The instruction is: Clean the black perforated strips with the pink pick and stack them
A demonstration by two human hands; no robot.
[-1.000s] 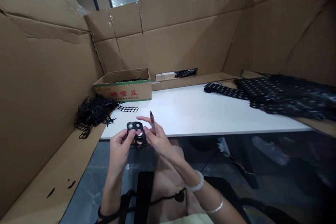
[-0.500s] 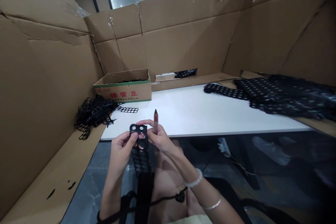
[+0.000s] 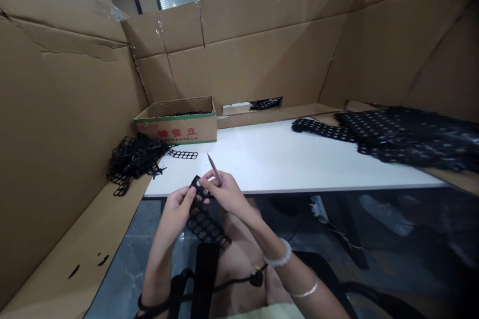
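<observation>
My left hand (image 3: pixel 178 208) pinches the left edge of a black strip with round holes (image 3: pixel 205 227), just off the front edge of the white table. Thumb and fingers of my right hand (image 3: pixel 227 193) close on the strip's upper right part. A pointed, pencil-like tool (image 3: pixel 214 168) also sits in my right hand, its tip up and leaning left. Below my hands the strip's lower end hangs down to the right over my lap. Part of the strip is hidden behind my fingers.
A cardboard box (image 3: pixel 187 129) with black pieces stands at the back left of the white table (image 3: pixel 269 159). Beside it lies a tangled black mesh pile (image 3: pixel 134 159). Black dotted sheets (image 3: pixel 404 134) are heaped at the right. Cardboard walls (image 3: pixel 269 55) surround the table.
The strip has tilted, and its lower end has swung to the right. My right fingers have moved onto its upper face, and the pointed tool now leans left instead of standing upright.
</observation>
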